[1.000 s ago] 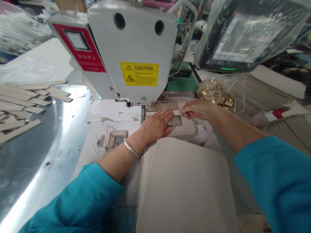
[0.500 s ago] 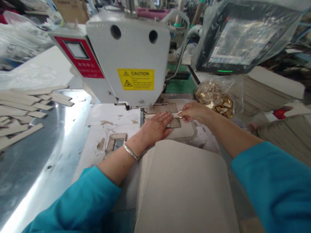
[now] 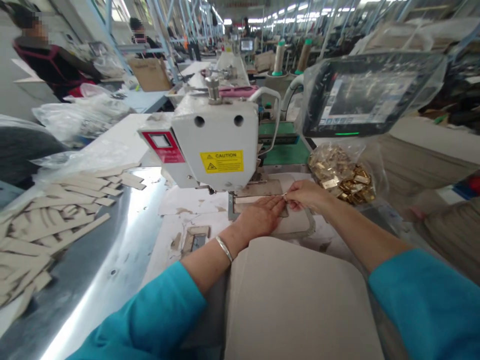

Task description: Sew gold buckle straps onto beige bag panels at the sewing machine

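Under the head of a sewing machine, a beige leather panel lies on the work plate. A narrow light leather strap runs across it, inside a metal clamp frame. My left hand rests flat over the strap and panel, fingers stretched toward the right. Just beyond those fingertips, my right hand pinches the strap's right end, where something small and metallic glints. The exact shape of that metal bit is hidden by the fingers.
A stack of beige panels lies close in front of me. Loose leather strips cover the metal table at left, near a small rectangular frame. Gold hardware in a plastic bag sits right, below a wrapped touchscreen. A person is at far left.
The camera view has tilted up, showing more of the workshop. My left hand still presses flat; my right hand keeps its pinch, now with its fingers closer to the left fingertips.
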`<state>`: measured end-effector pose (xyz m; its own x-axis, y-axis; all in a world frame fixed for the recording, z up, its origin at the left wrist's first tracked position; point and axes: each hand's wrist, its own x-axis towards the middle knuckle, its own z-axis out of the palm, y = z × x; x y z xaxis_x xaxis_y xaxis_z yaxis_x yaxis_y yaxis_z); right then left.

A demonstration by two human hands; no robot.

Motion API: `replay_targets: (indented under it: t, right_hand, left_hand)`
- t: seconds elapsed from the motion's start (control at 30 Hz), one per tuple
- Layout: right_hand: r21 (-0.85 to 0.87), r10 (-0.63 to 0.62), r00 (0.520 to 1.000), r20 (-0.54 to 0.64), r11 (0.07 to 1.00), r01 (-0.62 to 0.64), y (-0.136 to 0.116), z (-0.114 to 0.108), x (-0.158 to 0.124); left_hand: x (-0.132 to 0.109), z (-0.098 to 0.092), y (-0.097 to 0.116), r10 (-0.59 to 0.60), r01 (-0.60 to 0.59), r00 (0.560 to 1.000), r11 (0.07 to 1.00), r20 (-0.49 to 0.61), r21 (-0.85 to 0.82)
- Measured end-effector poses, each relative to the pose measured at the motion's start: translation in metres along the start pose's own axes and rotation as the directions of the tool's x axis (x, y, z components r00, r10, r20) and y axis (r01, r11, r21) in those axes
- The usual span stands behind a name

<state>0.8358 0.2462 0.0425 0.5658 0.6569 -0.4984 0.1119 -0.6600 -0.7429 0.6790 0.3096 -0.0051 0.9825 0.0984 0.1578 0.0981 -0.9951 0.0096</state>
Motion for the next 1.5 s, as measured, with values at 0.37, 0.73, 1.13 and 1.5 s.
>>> replay_targets:
  t: [0.37, 0.73, 1.13, 1.5]
  right_hand:
    - [-0.045, -0.080, 0.994, -0.073, 0.996, 0.077, 0.015, 0.005, 0.012]
    - [-0.720, -0.881, 0.470, 0.052, 0.293, 0.629, 0.049, -0.005, 0.002]
    - [-0.596, -0.952, 0.306, -0.007, 0.249, 0.763, 0.076, 0.001, 0.014]
    - [-0.561, -0.945, 0.326, 0.026, 0.256, 0.787, 0.070, -0.003, 0.011]
  left_hand:
    - [-0.049, -0.012, -0.004, -0.264, 0.265, 0.962, 0.964, -0.065, 0.010]
    - [-0.055, -0.016, 0.004, -0.377, 0.379, 0.925, 0.919, -0.041, 0.111]
    - [-0.064, -0.014, 0.001, -0.363, 0.366, 0.929, 0.930, -0.078, 0.025]
    - [-0.073, -0.029, 0.000, -0.436, 0.441, 0.897, 0.894, -0.066, 0.085]
